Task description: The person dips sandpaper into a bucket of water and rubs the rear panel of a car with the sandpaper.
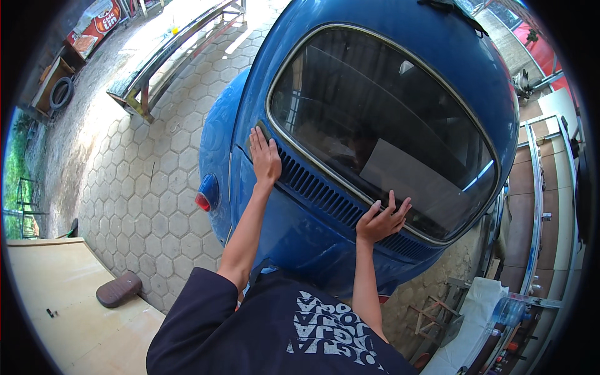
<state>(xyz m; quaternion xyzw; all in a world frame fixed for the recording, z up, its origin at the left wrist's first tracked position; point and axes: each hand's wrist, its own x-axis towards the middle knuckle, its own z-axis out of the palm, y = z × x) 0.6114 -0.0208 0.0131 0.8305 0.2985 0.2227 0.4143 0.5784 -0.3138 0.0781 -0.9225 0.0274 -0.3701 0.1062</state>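
Note:
A blue rounded car (300,231) fills the middle, its rear window (387,125) edged with bright trim. My left hand (265,161) rests on the body panel left of the louvred vents (322,194), beside the window's lower left corner. Under its straight fingers a dark flat pad (264,129) shows in part; its kind is unclear. With fingers spread and nothing in them, my right hand (381,222) lies at the window's lower trim, over the right-hand vents.
A long metal-framed bench (144,84) stands on hexagonal paving (150,206) at the far left. Near left, a brown rounded block (119,289) lies on a pale board (75,312). Metal frames (536,206) and a water bottle (509,310) line the right side.

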